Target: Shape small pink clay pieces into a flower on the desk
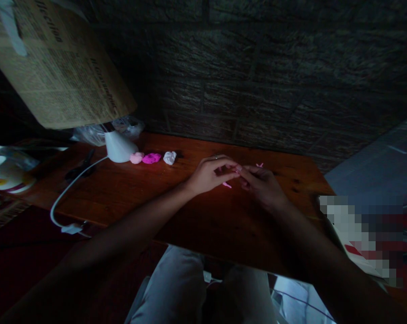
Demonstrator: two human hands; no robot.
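Note:
My left hand (pixel 210 174) and my right hand (pixel 262 185) meet at the fingertips above the wooden table. Between them they pinch a small bit of pink modelling clay (pixel 237 170), mostly hidden by the fingers. A thin, pointed pink clay piece (pixel 226 185) lies on the table just below my left fingers. Behind my right hand shows another small pink clay piece (pixel 260 165), partly covered. Left of my hands sit three clay lumps in a row: light pink (pixel 136 157), magenta (pixel 151 158) and crumpled-looking white (pixel 170 157).
A lamp with a newsprint shade (pixel 75 67) and white base (pixel 118 146) stands at the back left, its white cable (pixel 58 198) looping over the front edge. Dark scissors-like tool (pixel 80 167) and a white cup (pixel 2 173) lie further left. A stone-patterned wall (pixel 223 76) rises behind.

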